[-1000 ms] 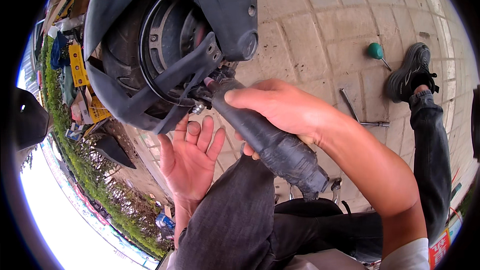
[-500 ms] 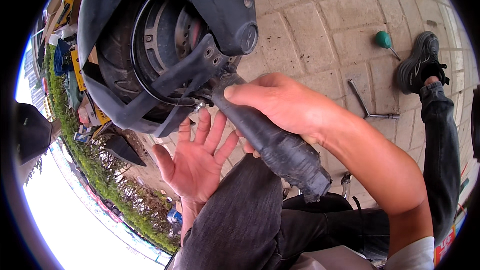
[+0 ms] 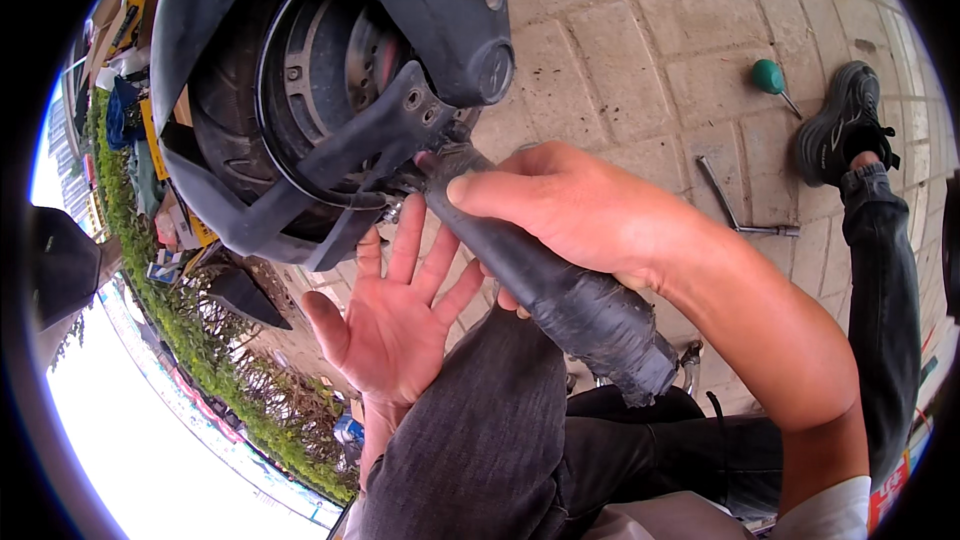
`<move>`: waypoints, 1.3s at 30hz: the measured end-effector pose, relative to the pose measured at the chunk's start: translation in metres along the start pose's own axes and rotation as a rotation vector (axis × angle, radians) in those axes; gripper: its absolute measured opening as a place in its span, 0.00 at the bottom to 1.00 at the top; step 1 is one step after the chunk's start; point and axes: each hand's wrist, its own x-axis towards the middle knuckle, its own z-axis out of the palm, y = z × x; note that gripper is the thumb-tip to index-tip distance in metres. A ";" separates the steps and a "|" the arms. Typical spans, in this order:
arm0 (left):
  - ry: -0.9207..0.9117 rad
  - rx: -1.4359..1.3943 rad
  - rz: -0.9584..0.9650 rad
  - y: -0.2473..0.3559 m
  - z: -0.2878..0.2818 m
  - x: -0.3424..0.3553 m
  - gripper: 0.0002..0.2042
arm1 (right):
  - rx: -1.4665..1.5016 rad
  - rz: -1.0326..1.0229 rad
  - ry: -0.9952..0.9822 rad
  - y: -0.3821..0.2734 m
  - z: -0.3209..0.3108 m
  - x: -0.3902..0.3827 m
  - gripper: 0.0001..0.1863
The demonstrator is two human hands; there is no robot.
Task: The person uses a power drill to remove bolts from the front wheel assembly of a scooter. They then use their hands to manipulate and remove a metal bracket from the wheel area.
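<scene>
1. Black taped tool (image 3: 570, 290) is in the right hand (image 3: 560, 208), tilted, its far end near the wheel (image 3: 302, 78).
2. Right hand is wrapped around it, thumb on top.
3. Left hand (image 3: 390, 332), to the left, has palm up, fingers spread; whether they touch the metal bolt (image 3: 392, 210), I cannot tell.
4. Farther right, on the paving (image 3: 690, 10), lie a wrench (image 3: 718, 190) and a green-handled screwdriver (image 3: 767, 77).

We have a pavement (image 3: 705, 15) of pale, dirt-marked blocks under us. On it lie a green-handled tool (image 3: 768, 77) and, nearby, an angled metal wrench (image 3: 720, 194); a black shoe (image 3: 838, 130) stands just beside the tool.
</scene>
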 end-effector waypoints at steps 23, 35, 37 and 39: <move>-0.050 -0.031 -0.008 -0.001 -0.004 -0.002 0.41 | 0.128 0.045 0.057 0.002 0.004 -0.006 0.22; -0.047 -0.009 -0.013 0.000 -0.002 -0.002 0.41 | 0.076 0.046 0.011 0.003 -0.002 -0.005 0.27; -0.050 -0.007 -0.013 0.001 -0.002 -0.002 0.41 | 0.073 0.030 -0.013 0.005 -0.003 -0.003 0.27; -0.047 -0.008 -0.012 0.001 -0.002 -0.002 0.41 | 0.066 0.022 -0.021 0.005 -0.003 -0.002 0.27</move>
